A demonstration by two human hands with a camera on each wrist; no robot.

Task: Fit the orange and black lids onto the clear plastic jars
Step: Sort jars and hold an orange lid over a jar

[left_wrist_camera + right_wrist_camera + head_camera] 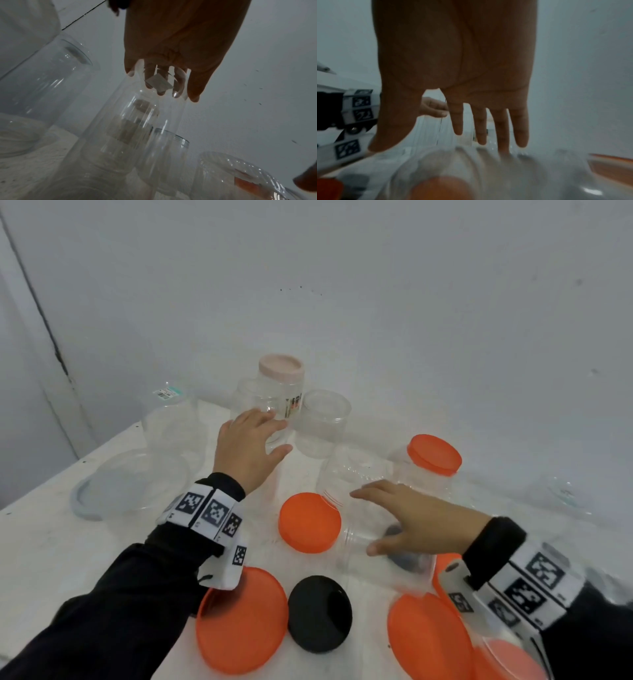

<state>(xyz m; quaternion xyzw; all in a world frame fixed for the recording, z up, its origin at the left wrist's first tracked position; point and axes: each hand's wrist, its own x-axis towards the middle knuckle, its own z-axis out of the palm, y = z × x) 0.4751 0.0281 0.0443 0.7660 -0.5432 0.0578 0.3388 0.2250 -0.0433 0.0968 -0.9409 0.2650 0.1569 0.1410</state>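
Lids lie nearest on the white worktop: flat orange plastic discs and a round black plastic lid. Beyond them the right hand, fingers straight, hovers over a clear plastic jar lying on its side. Farther back, the left hand reaches with spread fingers toward an upright clear jar. Standing each jar upright and steadying it before capping seems wise.

Right hand (fingers straight) over clear jar.
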